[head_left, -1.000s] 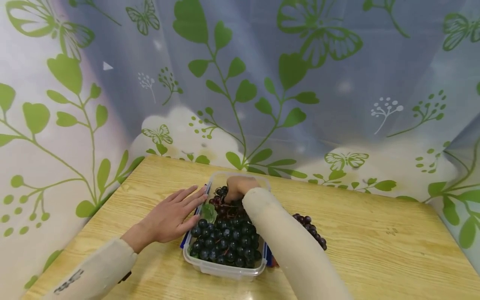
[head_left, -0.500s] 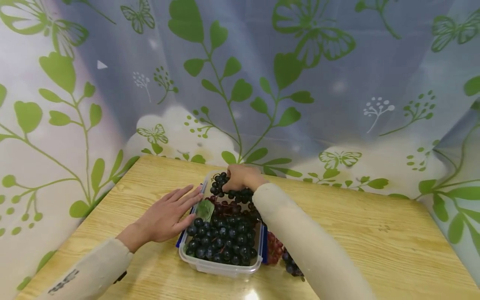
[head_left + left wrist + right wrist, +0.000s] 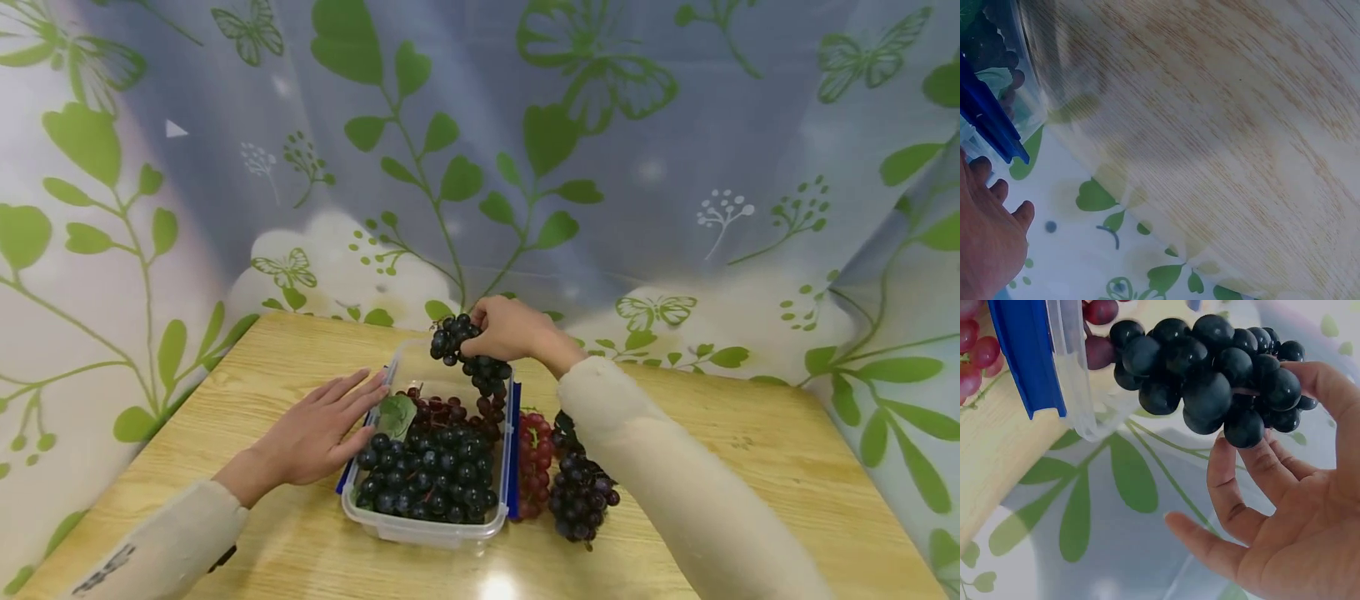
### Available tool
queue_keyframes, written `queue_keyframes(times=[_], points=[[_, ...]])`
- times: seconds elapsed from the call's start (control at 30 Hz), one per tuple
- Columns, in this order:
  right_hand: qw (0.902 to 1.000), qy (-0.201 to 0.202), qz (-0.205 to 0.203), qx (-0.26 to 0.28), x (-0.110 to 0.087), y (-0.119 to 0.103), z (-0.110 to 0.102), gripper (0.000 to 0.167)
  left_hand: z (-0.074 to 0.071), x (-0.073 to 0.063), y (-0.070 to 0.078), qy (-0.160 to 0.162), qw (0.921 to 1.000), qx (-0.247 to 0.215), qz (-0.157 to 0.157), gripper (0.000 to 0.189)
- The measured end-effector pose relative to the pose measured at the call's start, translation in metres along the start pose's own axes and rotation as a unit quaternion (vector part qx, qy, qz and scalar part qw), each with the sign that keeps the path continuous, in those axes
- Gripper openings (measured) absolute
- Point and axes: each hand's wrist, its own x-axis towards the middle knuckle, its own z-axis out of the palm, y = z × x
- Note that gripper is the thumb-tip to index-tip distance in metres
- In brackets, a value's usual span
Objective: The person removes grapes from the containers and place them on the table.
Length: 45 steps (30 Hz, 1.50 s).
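A clear plastic container (image 3: 408,533) stands on the table, with a bunch of black grapes (image 3: 427,479) at its near end, dark red grapes (image 3: 442,412) behind them and a green leaf (image 3: 396,417) at the left. Over its far right part, my right hand (image 3: 517,329) pinches another bunch of black grapes (image 3: 454,338) between thumb and fingers. That bunch hangs down toward the right wall; the right wrist view shows it close up (image 3: 1204,394). With fingers straight, my left hand (image 3: 315,429) lies against the container's left rim.
Blue latch flaps (image 3: 514,450) fold out at the container's sides. Right of it lie red grapes (image 3: 535,467) and dark purple grapes (image 3: 581,500), partly under the right forearm. A patterned curtain (image 3: 480,167) rises behind the wooden table (image 3: 712,467).
My right hand has lifted the black grape bunch up out of the container and moved right. The left hand keeps its place at the rim. The view has shifted slightly right.
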Motion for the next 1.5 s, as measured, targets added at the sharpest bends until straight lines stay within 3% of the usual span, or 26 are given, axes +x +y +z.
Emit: queue_keyframes(times=[0.3, 0.6, 1.03, 1.33, 1.5], points=[[0.9981, 0.041, -0.001, 0.047, -0.039, 0.02, -0.023, 0.047, 0.004, -0.001, -0.001, 0.007, 1.0, -0.002, 0.001, 0.056], [0.9969, 0.057, 0.036, 0.04, -0.088, 0.072, -0.03, 0.046, 0.005, 0.0, -0.002, 0.021, 0.9997, -0.008, 0.012, 0.054], [0.9916, 0.048, 0.104, 0.06, -0.144, 0.161, 0.004, 0.056, 0.006, 0.0, -0.002, 0.012, 0.9998, -0.016, 0.006, 0.055], [0.9856, 0.038, 0.145, 0.078, -0.162, 0.186, 0.031, 0.056, 0.005, 0.0, -0.002, 0.012, 0.9998, -0.015, 0.003, 0.055], [0.98, 0.031, 0.159, 0.116, -0.168, 0.191, 0.043, 0.055, 0.005, 0.001, -0.001, 0.01, 0.9998, -0.015, 0.003, 0.055]])
